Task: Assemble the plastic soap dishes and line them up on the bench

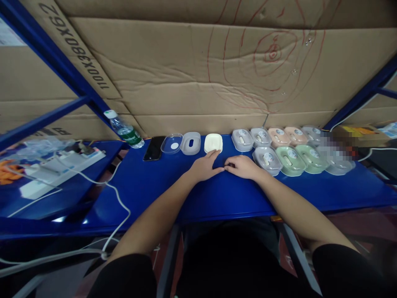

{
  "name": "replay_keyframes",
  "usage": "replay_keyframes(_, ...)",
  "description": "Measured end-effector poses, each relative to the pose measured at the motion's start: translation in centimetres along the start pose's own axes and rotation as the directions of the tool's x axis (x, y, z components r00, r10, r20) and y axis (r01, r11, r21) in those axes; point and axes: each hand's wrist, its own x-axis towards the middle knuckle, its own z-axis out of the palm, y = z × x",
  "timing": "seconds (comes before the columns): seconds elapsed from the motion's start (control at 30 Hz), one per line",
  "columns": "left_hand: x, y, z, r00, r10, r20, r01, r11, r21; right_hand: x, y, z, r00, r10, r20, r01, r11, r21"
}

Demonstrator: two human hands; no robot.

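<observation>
My left hand [206,166] has its fingers stretched out, the tips at the near edge of a cream-coloured square box [213,142]. To its right, my right hand [240,166] is curled, thumb and fingertips close together near my left thumb. Whatever lies in its fingers, if anything, is too small to make out. Left of the cream box is a grey frame-like lid [185,147] with an oval slot. Beside that lies a clear plastic cover [167,140] with a white round spot.
Several lidded boxes in grey, peach and green [290,161] stand in two rows at the right. A black phone [154,149] and a water bottle [129,134] are at the left. White cables [119,194] hang by a power strip [62,171]. Cardboard [173,74] walls the back.
</observation>
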Motion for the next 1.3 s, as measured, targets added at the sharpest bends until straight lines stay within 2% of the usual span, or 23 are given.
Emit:
replay_keyframes(0.17, -0.1, -0.4, -0.5, 0.998, 0.065, -0.021, -0.066, 0.997, -0.049, -0.1, 0.0, 0.1, 1.000, -0.009, -0.002, 0.009, 1.000, 0.007)
replay_keyframes(0.3, 0.0, -0.6, -1.1, 0.999, -0.005, -0.045, 0.001, 0.996, -0.084, -0.1, -0.2, 0.3, 0.999, -0.003, -0.032, 0.004, 0.999, 0.050)
replay_keyframes(0.47, 0.2, -1.1, -1.9, 0.998, -0.054, 0.031, 0.056, 0.996, -0.072, -0.1, -0.1, 0.5, 0.997, 0.015, -0.076, -0.010, 0.998, 0.060)
replay_keyframes(0.6, 0.1, -1.8, -2.2, 0.995, -0.086, 0.054, 0.088, 0.995, -0.049, -0.1, -0.1, 0.5, 0.998, 0.034, -0.048, -0.034, 0.999, 0.003)
replay_keyframes(0.7, 0.0, -2.2, -2.4, 0.995, -0.091, 0.048, 0.093, 0.995, -0.040, -0.2, -0.3, 0.4, 1.000, 0.003, -0.011, -0.003, 1.000, 0.006)
replay_keyframes(0.8, -0.1, -2.4, -2.8, 0.996, -0.086, -0.008, 0.085, 0.995, -0.057, -0.2, -0.4, 0.4, 1.000, -0.018, 0.004, 0.017, 1.000, 0.019)
replay_keyframes(0.87, 0.0, -2.5, -3.0, 0.989, -0.104, -0.108, 0.098, 0.993, -0.059, -0.2, -0.4, 0.4, 1.000, -0.021, -0.001, 0.021, 1.000, 0.019)
replay_keyframes(0.97, 0.1, -3.1, -3.3, 0.939, -0.192, -0.284, 0.197, 0.980, -0.013, -0.2, -0.4, 0.4, 1.000, -0.028, -0.005, 0.028, 0.999, 0.021)
replay_keyframes(1.03, 0.1, -3.7, -3.3, 0.900, -0.269, -0.342, 0.295, 0.955, 0.026, -0.2, -0.4, 0.4, 1.000, -0.026, -0.004, 0.026, 0.999, 0.027)
replay_keyframes(1.13, 0.1, -4.9, -3.2, 0.878, -0.350, -0.327, 0.393, 0.917, 0.074, -0.2, -0.3, 0.4, 1.000, -0.021, 0.000, 0.021, 0.999, 0.044)
replay_keyframes(1.3, 0.0, -5.6, -3.1, 0.891, -0.362, -0.273, 0.400, 0.912, 0.096, -0.2, -0.5, 0.2, 0.999, -0.038, 0.021, 0.037, 0.998, 0.046)
